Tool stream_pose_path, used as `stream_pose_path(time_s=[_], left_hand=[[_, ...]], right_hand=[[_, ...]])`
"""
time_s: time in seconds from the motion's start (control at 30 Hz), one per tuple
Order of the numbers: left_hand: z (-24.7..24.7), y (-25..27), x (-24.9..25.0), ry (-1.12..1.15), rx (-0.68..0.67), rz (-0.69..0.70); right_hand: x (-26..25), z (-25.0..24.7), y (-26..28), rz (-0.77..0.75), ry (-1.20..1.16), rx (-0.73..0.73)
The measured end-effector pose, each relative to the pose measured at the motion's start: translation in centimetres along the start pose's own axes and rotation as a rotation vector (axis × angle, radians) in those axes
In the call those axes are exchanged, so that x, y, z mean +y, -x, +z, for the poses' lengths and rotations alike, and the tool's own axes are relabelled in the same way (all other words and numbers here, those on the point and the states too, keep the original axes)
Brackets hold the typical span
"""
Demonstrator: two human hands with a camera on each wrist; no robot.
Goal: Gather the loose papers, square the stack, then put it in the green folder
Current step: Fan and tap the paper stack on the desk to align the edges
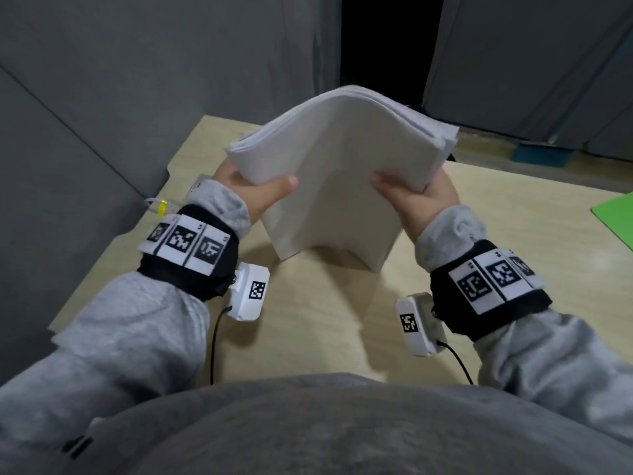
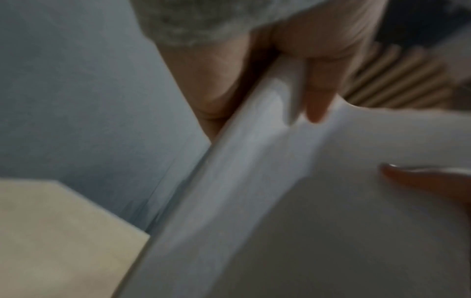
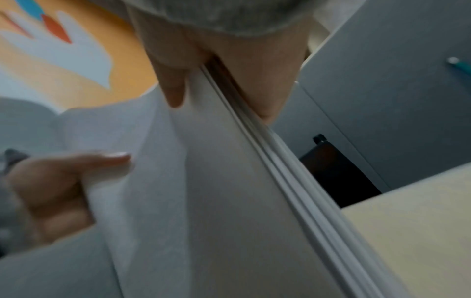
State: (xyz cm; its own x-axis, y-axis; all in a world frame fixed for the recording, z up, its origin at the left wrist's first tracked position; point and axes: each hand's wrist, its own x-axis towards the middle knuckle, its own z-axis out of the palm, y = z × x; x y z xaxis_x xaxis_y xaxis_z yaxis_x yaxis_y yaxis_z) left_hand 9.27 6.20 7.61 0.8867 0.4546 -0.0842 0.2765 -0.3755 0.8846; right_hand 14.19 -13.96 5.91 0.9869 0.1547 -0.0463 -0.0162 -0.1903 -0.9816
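Above the middle of the desk (image 1: 325, 337), the stack of papers (image 1: 339, 173) is being held upright in both hands, its lower edge sitting just over the wood or touching it — I cannot tell which. The left hand (image 1: 253, 193) is pinching the left side edge, thumb on the near face and fingers (image 2: 318, 94) behind; the right hand (image 1: 418, 197) is doing the same on the right side, so each grip is clenched on the sheets. The stack is bowing up and away in the middle, and its far edges are fanning out unevenly, so by my reading the squaring is not yet finished.

The green folder (image 1: 616, 221) is lying at the far right edge of the desk, well apart from the papers, with only a corner showing.

The sheets look light, thin and floppy — they are bending under their own weight, and loose pages can slide against each other. Holding them at the two side edges, with a lighter pinch, should let them drop level when tapped; a hard squeeze is likely to keep the bow and crease the paper.
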Motion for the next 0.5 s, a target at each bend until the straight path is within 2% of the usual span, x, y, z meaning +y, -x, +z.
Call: stream_pose_path(time_s=[0.07, 0.13, 0.2, 0.23, 0.3, 0.37, 0.43, 0.5], left_hand=[[0.3, -0.1, -0.1, -0.017, 0.127, 0.038], [-0.1, 0.2, 0.8, 0.121, 0.208, 0.154], [-0.9, 0.0, 0.7, 0.259, 0.164, 0.226], [-1.0, -0.1, 0.1, 0.271, 0.111, 0.223], [-0.9, -0.3, -1.0, 0.266, -0.023, 0.114], [-0.3, 0.2, -1.5, 0.197, -0.087, 0.01], [0.4, 0.2, -1.4, 0.136, -0.005, 0.015], [0.3, 0.4, -0.6, 0.166, 0.094, 0.093]], right_hand=[[-0.1, 0.4, 0.2, -0.005, 0.108, 0.053], [-1.1, 0.5, 0.9, -0.172, -0.055, 0.155], [-1.3, 0.1, 1.0, -0.333, -0.228, 0.169], [-0.9, -0.1, 0.8, -0.36, -0.242, 0.146], [0.2, -0.2, 0.4, -0.27, -0.185, 0.109], [1.1, -0.1, -0.1, -0.111, -0.112, 0.091], [1.5, 0.0, -0.3, -0.023, -0.09, 0.073], [1.0, -0.2, -0.1, -0.026, -0.163, 0.099]])
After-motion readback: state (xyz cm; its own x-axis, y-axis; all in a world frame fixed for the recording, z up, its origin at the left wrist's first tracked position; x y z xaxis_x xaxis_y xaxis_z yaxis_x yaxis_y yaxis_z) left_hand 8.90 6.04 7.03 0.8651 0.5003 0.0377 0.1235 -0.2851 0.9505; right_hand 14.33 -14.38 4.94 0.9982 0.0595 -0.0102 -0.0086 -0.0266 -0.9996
